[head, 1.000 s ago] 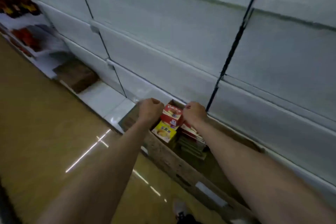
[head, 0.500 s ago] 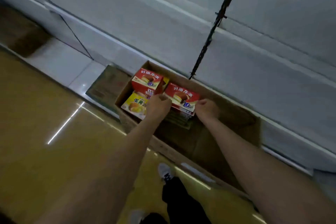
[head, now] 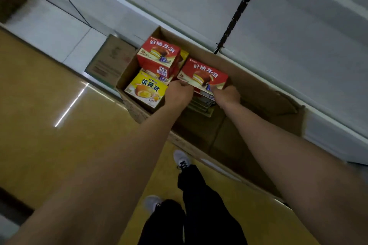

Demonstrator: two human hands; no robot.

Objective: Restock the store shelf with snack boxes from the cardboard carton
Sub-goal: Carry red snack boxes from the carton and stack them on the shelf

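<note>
An open cardboard carton (head: 264, 93) lies on the floor against the base of the white store shelf (head: 179, 6). At its left end are snack boxes: a red box (head: 159, 55) on top of others and a yellow box (head: 146, 87) by the near wall. A second red snack box (head: 203, 75) tops a stack in the middle. My left hand (head: 180, 93) grips its left near corner and my right hand (head: 227, 94) grips its right near corner. The fingertips are hidden under the box.
The right half of the carton shows bare cardboard. A flattened cardboard flap (head: 111, 59) lies left of the carton. A black upright (head: 239, 10) runs up the shelving. My legs and grey shoes (head: 181, 160) stand on the yellow floor (head: 49, 125) next to the carton.
The view has tilted down and closer to the carton. Both hands went from above the boxes to the near corners of the middle red box.
</note>
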